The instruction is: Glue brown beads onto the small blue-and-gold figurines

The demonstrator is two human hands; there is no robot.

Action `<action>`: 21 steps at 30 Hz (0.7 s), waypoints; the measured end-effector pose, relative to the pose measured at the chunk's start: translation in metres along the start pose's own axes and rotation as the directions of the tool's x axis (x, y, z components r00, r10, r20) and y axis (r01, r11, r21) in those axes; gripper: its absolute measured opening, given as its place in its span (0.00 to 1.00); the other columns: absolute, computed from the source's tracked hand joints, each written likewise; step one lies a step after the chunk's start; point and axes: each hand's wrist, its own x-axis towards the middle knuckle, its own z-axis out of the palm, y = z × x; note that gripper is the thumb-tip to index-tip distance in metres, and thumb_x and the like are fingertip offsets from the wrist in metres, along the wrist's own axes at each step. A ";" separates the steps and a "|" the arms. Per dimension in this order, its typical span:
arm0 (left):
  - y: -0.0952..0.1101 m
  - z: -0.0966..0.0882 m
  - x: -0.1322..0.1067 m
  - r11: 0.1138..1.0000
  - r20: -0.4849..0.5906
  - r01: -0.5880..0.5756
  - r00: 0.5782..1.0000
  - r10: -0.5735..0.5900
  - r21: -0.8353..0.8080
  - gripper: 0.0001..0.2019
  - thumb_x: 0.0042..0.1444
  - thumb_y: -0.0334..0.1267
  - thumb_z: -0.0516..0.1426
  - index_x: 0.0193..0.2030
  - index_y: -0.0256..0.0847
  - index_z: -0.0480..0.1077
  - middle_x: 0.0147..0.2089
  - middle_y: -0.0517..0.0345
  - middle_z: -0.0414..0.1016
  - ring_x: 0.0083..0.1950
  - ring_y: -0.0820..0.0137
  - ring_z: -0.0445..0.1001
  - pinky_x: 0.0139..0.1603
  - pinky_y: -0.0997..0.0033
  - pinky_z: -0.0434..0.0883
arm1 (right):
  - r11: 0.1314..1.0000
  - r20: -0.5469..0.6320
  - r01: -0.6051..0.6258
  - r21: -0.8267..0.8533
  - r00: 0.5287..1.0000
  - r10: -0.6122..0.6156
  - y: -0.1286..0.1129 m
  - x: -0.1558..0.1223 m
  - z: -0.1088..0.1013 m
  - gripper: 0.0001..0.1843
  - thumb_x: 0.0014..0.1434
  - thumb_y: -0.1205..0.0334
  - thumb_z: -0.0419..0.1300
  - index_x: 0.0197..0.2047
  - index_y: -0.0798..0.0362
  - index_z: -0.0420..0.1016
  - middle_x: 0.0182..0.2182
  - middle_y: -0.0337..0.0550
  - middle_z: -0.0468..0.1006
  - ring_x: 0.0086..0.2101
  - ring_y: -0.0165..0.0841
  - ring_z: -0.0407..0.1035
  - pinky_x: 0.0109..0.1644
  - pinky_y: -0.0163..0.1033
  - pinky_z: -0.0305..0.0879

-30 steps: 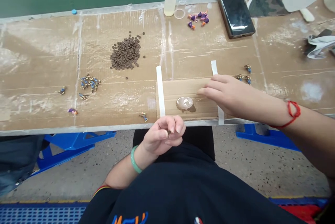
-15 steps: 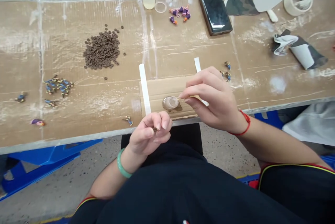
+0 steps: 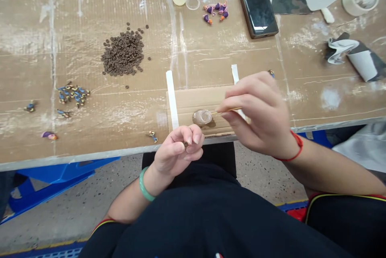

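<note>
Tan cardboard strip lies on the bench top, pinned flat by white tape strips, which keep it from sliding. On it sits a glossy round dab of probable glue, central and within easy reach of both hands. Right hand: narrow pinch on a thin wooden stick, tip at the dab's edge, contact unclear. Left hand: fingertips closed narrowly on a small brown ring, held just off the bench edge near the stick. Further left, a heap of brown rings and a cluster of small painted figures lie in separate groups
</note>
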 end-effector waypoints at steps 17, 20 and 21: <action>-0.005 0.000 -0.003 0.997 -0.074 -0.030 0.997 0.035 0.070 0.17 0.50 0.46 0.70 0.28 0.40 0.68 0.26 0.66 0.55 0.25 0.78 0.49 0.23 0.77 0.55 | 0.855 0.095 -0.218 0.470 0.976 0.197 -0.049 0.004 0.013 0.06 0.71 0.71 0.55 0.44 0.59 0.73 0.44 0.49 0.80 0.49 0.28 0.74 0.58 0.33 0.73; -0.005 0.001 -0.003 0.996 -0.075 -0.012 0.997 0.019 0.088 0.19 0.48 0.48 0.70 0.27 0.40 0.67 0.24 0.66 0.55 0.25 0.78 0.49 0.23 0.76 0.54 | 0.865 0.087 -0.220 0.451 0.975 0.203 -0.051 0.004 0.016 0.06 0.71 0.72 0.55 0.43 0.58 0.73 0.44 0.47 0.80 0.48 0.28 0.75 0.57 0.32 0.73; -0.004 0.001 -0.002 0.996 -0.075 -0.007 0.997 0.014 0.094 0.19 0.48 0.49 0.70 0.26 0.40 0.66 0.24 0.67 0.55 0.24 0.78 0.49 0.23 0.76 0.54 | 0.867 0.084 -0.218 0.448 0.976 0.202 -0.051 0.004 0.017 0.06 0.70 0.72 0.55 0.43 0.58 0.73 0.44 0.47 0.80 0.48 0.28 0.75 0.57 0.32 0.73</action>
